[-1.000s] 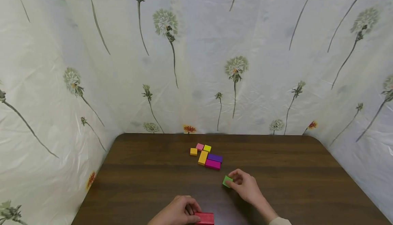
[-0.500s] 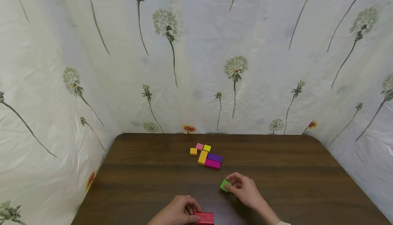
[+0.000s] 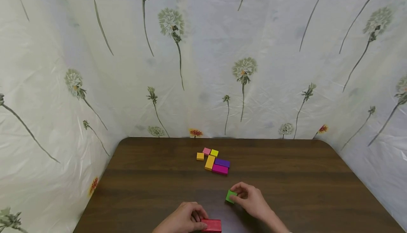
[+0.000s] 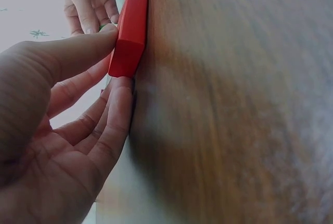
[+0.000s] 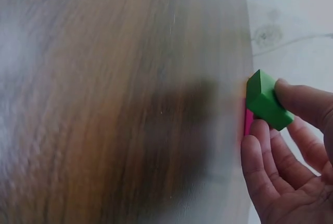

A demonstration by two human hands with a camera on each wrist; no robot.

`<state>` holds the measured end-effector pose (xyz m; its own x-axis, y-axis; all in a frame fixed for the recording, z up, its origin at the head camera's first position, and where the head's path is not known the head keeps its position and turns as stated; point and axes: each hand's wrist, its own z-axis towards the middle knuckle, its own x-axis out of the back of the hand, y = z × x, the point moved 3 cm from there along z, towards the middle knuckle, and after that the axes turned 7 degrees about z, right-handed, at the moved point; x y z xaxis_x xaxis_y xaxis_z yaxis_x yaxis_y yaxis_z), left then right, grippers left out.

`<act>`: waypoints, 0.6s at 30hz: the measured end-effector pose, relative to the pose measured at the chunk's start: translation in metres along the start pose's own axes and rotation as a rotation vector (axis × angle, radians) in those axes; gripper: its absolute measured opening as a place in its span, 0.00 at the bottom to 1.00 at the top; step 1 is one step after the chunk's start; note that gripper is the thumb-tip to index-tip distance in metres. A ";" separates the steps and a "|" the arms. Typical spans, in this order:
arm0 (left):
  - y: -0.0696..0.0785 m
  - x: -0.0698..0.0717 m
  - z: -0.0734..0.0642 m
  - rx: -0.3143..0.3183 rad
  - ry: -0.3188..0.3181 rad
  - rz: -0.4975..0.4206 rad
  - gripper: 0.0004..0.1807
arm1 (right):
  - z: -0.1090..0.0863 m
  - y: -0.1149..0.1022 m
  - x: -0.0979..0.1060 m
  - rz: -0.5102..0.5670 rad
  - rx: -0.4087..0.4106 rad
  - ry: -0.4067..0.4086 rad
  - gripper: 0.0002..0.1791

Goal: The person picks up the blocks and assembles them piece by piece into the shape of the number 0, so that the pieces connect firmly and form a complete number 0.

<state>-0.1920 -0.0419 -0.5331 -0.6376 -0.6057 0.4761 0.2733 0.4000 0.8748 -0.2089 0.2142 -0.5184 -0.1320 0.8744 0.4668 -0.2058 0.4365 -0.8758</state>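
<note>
At the near edge of the head view my left hand (image 3: 186,217) holds a red block (image 3: 212,225) by its left end. In the left wrist view the thumb presses the top of the red block (image 4: 131,32) and a fingertip touches its end, close to the tabletop. My right hand (image 3: 251,200), farther off and to the right, pinches a small green block (image 3: 230,196) between thumb and fingers. The right wrist view shows the green block (image 5: 266,100) tilted, raised over the table, with the thumb on one side and the fingers beneath.
On the dark wooden table (image 3: 143,187), a group of blocks lies farther back: a long orange block (image 3: 210,162), a purple block (image 3: 222,163), a magenta block (image 3: 220,169), and small pink (image 3: 206,151), yellow (image 3: 214,153) and orange ones. A flowered curtain (image 3: 203,67) surrounds the table.
My right hand has moved nearer and slightly left with the green block, toward the red block. The left hand and the blocks at the back have stayed in place.
</note>
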 end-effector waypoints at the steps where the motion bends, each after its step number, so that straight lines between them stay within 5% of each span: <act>1: 0.000 0.000 0.000 0.003 -0.002 -0.001 0.04 | 0.000 0.000 -0.001 0.000 0.002 -0.004 0.11; 11: 0.002 0.000 0.000 0.038 -0.014 -0.015 0.04 | -0.003 -0.001 -0.004 0.031 -0.026 -0.085 0.13; 18: 0.002 0.000 -0.001 -0.006 0.002 -0.008 0.04 | -0.005 0.001 -0.008 0.020 -0.020 -0.115 0.13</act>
<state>-0.1913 -0.0419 -0.5314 -0.6382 -0.6101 0.4696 0.2727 0.3913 0.8789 -0.2037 0.2088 -0.5237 -0.2462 0.8534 0.4595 -0.1829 0.4246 -0.8867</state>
